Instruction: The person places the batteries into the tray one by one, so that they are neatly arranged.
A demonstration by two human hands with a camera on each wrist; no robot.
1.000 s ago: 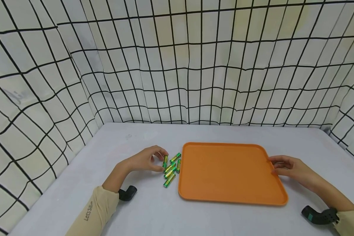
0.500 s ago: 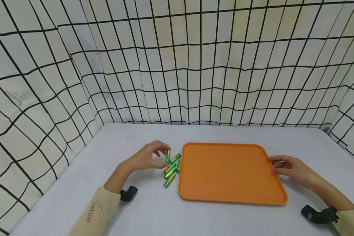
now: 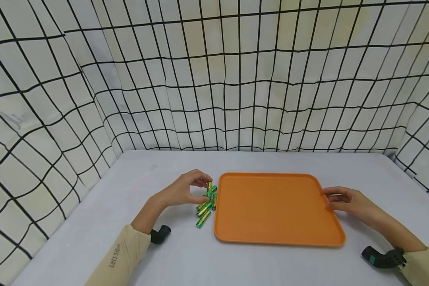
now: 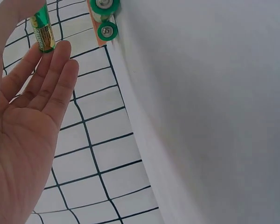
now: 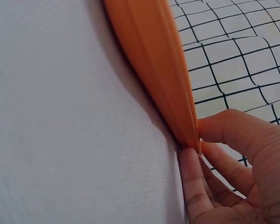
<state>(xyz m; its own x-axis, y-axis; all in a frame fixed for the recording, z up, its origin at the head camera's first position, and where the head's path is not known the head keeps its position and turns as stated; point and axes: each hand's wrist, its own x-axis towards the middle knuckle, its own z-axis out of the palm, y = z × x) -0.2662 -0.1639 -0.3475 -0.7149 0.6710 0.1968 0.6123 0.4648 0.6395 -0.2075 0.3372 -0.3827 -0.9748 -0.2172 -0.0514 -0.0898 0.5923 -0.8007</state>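
My left hand [image 3: 182,190] pinches a green and gold battery [image 3: 209,188] by its ends between thumb and fingers. In the left wrist view, one end of this battery [image 4: 44,32] meets the fingertips, while the thumb's tip is cut off by the frame. Just below the hand, several like batteries [image 3: 203,219] lie in a loose pile on the white table, beside the tray's left edge. An orange rectangular tray [image 3: 275,210] lies flat. At its right rim, my right hand [image 3: 350,203] grips the edge; the right wrist view shows thumb and fingers meeting at the tray's rim [image 5: 163,70].
A white cloth-like surface [image 3: 257,264] covers the table. Black netting [image 3: 238,99] over pale walls rises behind the table and on both sides. A black wrist device [image 3: 161,235] sits at the left wrist, another [image 3: 382,258] at the right.
My left hand has lifted the battery off the table and carried it rightwards, over the pile and nearer the tray. My right hand keeps its place at the tray's rim. The view has shifted slightly.
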